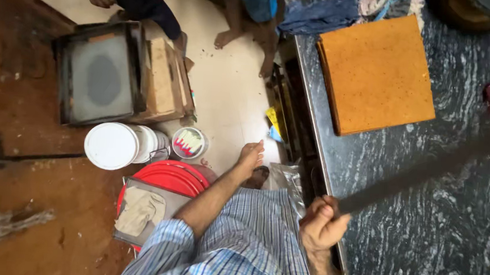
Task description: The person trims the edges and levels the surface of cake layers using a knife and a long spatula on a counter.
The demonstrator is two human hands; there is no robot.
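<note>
Your right hand (322, 222) is fisted around the end of a long dark rod (421, 170), blurred, slanting up and right across the dark marbled tabletop (422, 236). An orange square board (376, 72) lies flat on the tabletop, well apart from the rod's held end. Your left hand (251, 155) hangs loosely open, holding nothing, over the pale floor (225, 96), near a red tub (170, 175) and white bucket (112, 145).

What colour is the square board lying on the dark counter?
Orange-brown with fine speckles; the board shows best in the head view, on the black marbled counter.
</note>
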